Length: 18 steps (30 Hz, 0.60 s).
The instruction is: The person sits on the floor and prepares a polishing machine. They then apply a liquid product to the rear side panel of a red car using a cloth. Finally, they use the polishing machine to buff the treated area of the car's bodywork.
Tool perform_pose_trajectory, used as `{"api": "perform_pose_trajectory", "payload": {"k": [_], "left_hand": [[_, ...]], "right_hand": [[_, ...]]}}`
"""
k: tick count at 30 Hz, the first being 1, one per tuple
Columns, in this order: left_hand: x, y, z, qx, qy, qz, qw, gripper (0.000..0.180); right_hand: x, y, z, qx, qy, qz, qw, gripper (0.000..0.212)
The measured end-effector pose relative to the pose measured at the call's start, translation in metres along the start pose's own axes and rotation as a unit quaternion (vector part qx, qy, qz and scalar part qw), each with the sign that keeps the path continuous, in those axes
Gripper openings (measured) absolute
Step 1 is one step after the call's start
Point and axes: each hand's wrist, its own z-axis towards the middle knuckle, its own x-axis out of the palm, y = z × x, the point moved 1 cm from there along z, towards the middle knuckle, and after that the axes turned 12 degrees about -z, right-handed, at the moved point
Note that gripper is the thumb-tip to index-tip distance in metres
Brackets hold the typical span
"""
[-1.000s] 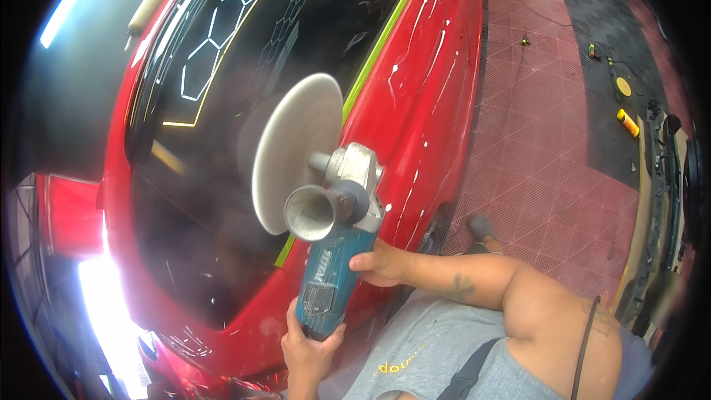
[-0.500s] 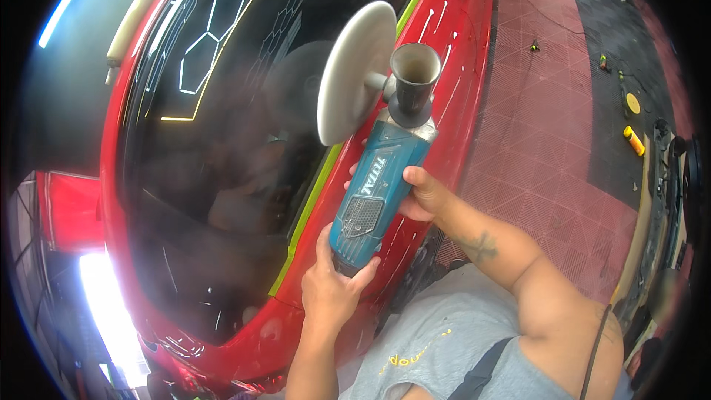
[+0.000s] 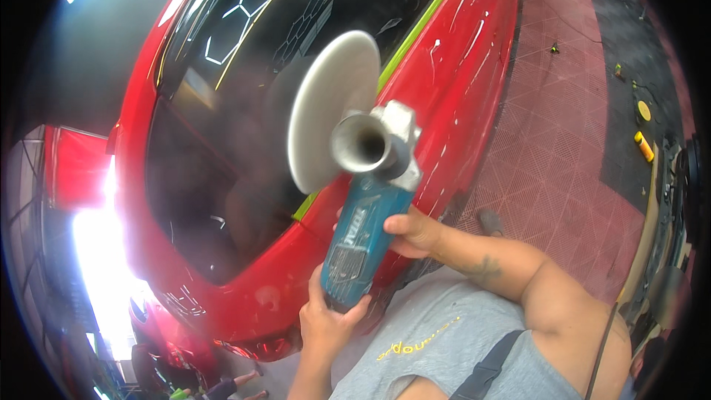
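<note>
At 9 o'clock we have the red car; at 6, the left hand grips the tail of the blue polisher, centre view, white disc tilted at 11. At 4, the right hand wraps the polisher's side; we guess two hands steady the weight. At 1, green tape likely shields an edge. We count one polisher, one disc, two hands, one yellow bottle at 3.

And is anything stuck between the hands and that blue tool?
Nothing visible: the left hand grips the blue power tool at its rear end, and the right hand holds its side, both touching it directly.
</note>
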Motion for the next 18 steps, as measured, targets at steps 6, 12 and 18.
{"api": "perform_pose_trajectory", "payload": {"k": [6,12,18], "left_hand": [[-0.065,0.079,-0.084,-0.006,-0.034,-0.041,0.999,0.092],[-0.112,0.13,-0.133,-0.008,-0.043,-0.063,0.997,0.082],[-0.114,0.131,-0.133,-0.02,-0.003,-0.079,0.997,0.082]], "right_hand": [[0.091,-0.083,-0.019,0.03,0.022,0.02,0.999,0.063],[0.143,-0.146,-0.026,0.062,0.058,0.035,0.996,0.065],[0.146,-0.154,-0.035,0.029,-0.003,0.009,1.0,0.064]]}}
